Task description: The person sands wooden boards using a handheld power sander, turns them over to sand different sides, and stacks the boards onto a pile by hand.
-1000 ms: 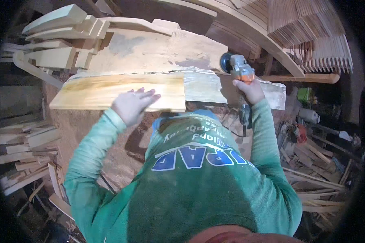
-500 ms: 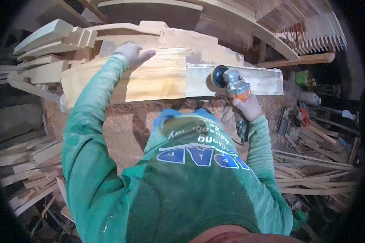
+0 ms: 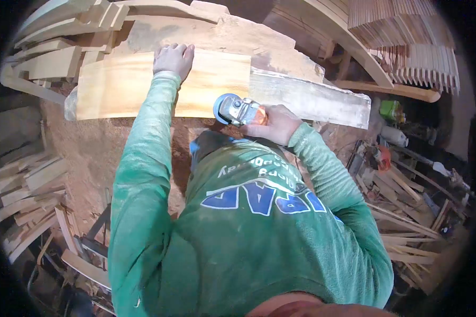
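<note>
A light wooden board (image 3: pixel 116 87) with yellowish grain lies across the dusty work surface. My left hand (image 3: pixel 173 59) rests on its far edge, fingers closed together over that edge. In my right hand (image 3: pixel 275 124) is an orange and grey angle grinder (image 3: pixel 241 111), its round disc at the board's near edge, right of the left forearm. Whether the disc touches the wood cannot be made out. A greyish white board (image 3: pixel 312 98) extends to the right from the wooden board's right end.
Curved wooden pieces (image 3: pixel 53 63) are stacked at the far left. Slatted wooden parts (image 3: pixel 396 24) stand at the upper right. Scrap strips lie on the floor at both sides. A green object (image 3: pixel 390 111) sits at the right, near a white bottle-like item (image 3: pixel 394 136).
My right hand has brought the grinder left, from the greyish board to the wooden board's near edge. My left hand's fingers have drawn together at the far edge. The camera view has shifted.
</note>
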`<move>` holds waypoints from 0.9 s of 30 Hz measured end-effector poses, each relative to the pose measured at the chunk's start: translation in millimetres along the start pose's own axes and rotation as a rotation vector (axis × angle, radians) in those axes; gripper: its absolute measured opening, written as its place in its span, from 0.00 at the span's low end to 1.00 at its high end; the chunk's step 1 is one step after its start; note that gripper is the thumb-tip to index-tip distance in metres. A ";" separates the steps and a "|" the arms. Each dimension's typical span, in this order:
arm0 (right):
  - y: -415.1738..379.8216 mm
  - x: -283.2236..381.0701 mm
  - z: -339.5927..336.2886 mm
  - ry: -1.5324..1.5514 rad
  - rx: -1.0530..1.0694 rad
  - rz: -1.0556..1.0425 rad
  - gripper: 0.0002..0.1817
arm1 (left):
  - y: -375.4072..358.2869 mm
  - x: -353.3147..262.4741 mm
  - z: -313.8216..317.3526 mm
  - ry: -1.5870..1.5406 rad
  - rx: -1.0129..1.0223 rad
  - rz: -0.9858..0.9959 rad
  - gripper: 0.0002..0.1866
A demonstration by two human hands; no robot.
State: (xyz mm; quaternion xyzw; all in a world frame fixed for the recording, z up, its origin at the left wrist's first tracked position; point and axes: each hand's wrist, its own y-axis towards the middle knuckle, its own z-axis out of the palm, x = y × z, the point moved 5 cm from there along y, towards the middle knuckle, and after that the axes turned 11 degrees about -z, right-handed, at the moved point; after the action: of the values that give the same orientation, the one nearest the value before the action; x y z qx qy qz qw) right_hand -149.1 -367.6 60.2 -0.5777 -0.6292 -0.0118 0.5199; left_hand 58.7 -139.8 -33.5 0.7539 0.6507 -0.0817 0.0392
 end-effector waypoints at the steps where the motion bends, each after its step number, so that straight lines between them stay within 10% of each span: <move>1: 3.9 8.1 -3.7 -0.051 -0.003 -0.020 0.43 | 1.3 -0.1 1.2 -0.011 0.003 -0.023 0.27; 14: 87.5 2.2 -98.1 -0.092 -0.123 0.059 0.47 | 0.8 -2.6 -7.1 -0.042 0.006 -0.035 0.26; 27: 15.0 -0.3 -2.7 -0.158 0.124 0.047 0.45 | 0.8 0.1 -3.5 -0.068 -0.009 -0.047 0.26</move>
State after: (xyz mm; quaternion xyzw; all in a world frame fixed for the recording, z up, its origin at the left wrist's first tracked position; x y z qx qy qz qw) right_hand -136.3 -364.5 52.5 -0.5580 -0.6542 0.0851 0.5035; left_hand 59.8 -139.2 -30.1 0.7350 0.6670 -0.1050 0.0627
